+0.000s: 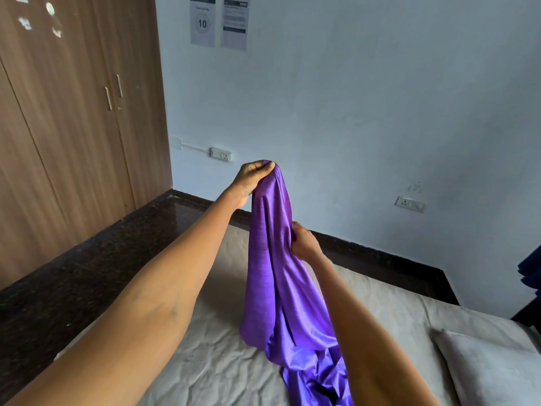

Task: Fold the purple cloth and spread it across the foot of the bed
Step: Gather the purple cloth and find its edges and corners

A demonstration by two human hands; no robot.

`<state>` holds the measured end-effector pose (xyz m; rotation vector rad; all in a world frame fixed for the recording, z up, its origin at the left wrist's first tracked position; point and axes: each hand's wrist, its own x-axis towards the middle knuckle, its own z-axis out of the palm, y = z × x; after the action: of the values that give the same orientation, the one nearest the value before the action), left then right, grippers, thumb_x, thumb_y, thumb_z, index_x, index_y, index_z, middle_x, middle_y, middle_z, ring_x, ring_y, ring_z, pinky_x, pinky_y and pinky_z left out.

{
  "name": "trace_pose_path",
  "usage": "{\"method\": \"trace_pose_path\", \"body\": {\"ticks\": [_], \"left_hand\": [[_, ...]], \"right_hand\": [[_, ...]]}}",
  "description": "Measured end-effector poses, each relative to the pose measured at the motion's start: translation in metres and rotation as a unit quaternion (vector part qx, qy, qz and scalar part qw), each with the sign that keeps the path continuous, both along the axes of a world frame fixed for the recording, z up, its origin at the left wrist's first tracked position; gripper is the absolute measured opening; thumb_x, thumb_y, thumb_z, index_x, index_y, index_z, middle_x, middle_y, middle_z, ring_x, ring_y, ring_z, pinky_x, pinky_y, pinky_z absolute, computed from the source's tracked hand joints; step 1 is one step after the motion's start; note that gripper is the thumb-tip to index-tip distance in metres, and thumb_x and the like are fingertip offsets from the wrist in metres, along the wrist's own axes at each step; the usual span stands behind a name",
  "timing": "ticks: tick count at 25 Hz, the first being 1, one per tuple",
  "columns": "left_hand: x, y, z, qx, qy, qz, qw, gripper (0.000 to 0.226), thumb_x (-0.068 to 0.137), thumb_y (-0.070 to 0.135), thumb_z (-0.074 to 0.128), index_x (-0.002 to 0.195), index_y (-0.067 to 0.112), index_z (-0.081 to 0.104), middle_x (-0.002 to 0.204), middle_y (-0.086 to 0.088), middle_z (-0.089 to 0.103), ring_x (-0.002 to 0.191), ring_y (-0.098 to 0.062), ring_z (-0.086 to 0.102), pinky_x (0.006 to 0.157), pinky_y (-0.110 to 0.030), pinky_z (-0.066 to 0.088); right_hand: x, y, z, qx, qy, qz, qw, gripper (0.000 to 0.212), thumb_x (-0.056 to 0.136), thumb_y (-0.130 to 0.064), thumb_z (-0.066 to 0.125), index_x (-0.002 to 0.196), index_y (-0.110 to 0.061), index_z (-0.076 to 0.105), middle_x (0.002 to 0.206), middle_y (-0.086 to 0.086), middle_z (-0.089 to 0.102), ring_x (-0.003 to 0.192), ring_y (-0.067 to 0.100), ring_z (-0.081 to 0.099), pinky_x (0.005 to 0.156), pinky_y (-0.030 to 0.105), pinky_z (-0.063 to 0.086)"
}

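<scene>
Purple cloth [275, 259], shiny and ribbed, hung bunched in a long drape from high above the bed [205, 361], its lower end crumpled on the sheet near the bottom edge of view. Left hand [254, 177] was raised highest, fingers clenched on the top end of the cloth, arm stretched forward. Right hand [304, 240] sat lower, on the cloth's right edge, fingers pinched around a fold of the fabric partway down. Cloth ran taut-ish between the two grips, then widened and fell slack. Bed had a wrinkled beige-grey sheet; a pillow [491, 367] in the same tone lay at the right, well apart from the cloth. Dark polished floor [87, 259] ran along the bed's left and far side. Pale blue wall [366, 112] behind, with two switch sockets [221, 154] and two paper notices [218, 22] up top, one showing "10". Wooden wardrobe [73, 112] with metal handles stood at left. Dark blue fabric [530, 273] showed at the right edge; what it was could not be told.
</scene>
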<state>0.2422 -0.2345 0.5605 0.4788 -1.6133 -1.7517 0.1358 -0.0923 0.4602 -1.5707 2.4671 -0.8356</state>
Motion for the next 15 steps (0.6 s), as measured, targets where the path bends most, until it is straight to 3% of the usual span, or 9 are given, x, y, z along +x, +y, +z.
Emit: {"method": "trace_pose_path", "body": {"ticks": [3,6,8,10,15], "left_hand": [[0.003,-0.005,0.001,-0.009,0.003,0.022,1.0,0.013,0.091,0.02,0.058,0.08,0.023,0.065,0.061,0.019,0.069,0.06,0.007,0.059,0.055,-0.008,0.046],[0.013,-0.019,-0.008,-0.024,-0.005,0.095,0.995,0.008,0.09,0.019,0.059,0.091,0.015,0.066,0.07,0.012,0.066,0.064,0.003,0.057,0.061,-0.013,0.047],[0.019,-0.028,-0.02,-0.04,-0.027,0.136,0.99,0.017,0.09,0.017,0.059,0.101,0.006,0.066,0.076,0.006,0.061,0.074,-0.007,0.055,0.073,-0.022,0.047],[0.021,-0.032,-0.031,-0.056,-0.049,0.187,0.98,0.013,0.089,0.018,0.061,0.09,0.008,0.069,0.075,-0.002,0.061,0.081,-0.014,0.052,0.078,-0.028,0.043],[0.017,-0.036,-0.044,-0.058,-0.149,0.324,0.932,0.029,0.088,0.02,0.059,0.065,0.003,0.054,0.065,-0.015,0.042,0.071,-0.021,0.037,0.064,-0.028,0.028]], "right_hand": [[-0.005,-0.002,-0.004,-0.026,-0.044,-0.053,0.997,0.023,0.088,-0.016,0.051,0.104,-0.009,0.068,0.108,0.016,0.069,0.102,0.036,0.062,0.073,0.031,0.042],[-0.017,0.002,0.002,-0.089,-0.101,-0.124,0.983,0.025,0.09,-0.023,0.058,0.105,-0.007,0.071,0.106,0.018,0.071,0.102,0.032,0.065,0.082,0.035,0.047],[-0.028,0.004,0.007,-0.132,-0.136,-0.143,0.971,0.027,0.089,-0.022,0.061,0.1,0.0,0.071,0.101,0.022,0.071,0.095,0.03,0.066,0.082,0.035,0.047],[-0.035,0.005,0.012,-0.176,-0.18,-0.143,0.957,0.023,0.086,-0.017,0.064,0.099,0.0,0.072,0.095,0.018,0.073,0.084,0.021,0.064,0.077,0.029,0.045],[-0.034,0.006,0.029,-0.215,-0.279,-0.075,0.933,0.016,0.084,-0.003,0.065,0.098,-0.003,0.071,0.078,0.002,0.068,0.071,0.009,0.058,0.073,0.023,0.047]]}}
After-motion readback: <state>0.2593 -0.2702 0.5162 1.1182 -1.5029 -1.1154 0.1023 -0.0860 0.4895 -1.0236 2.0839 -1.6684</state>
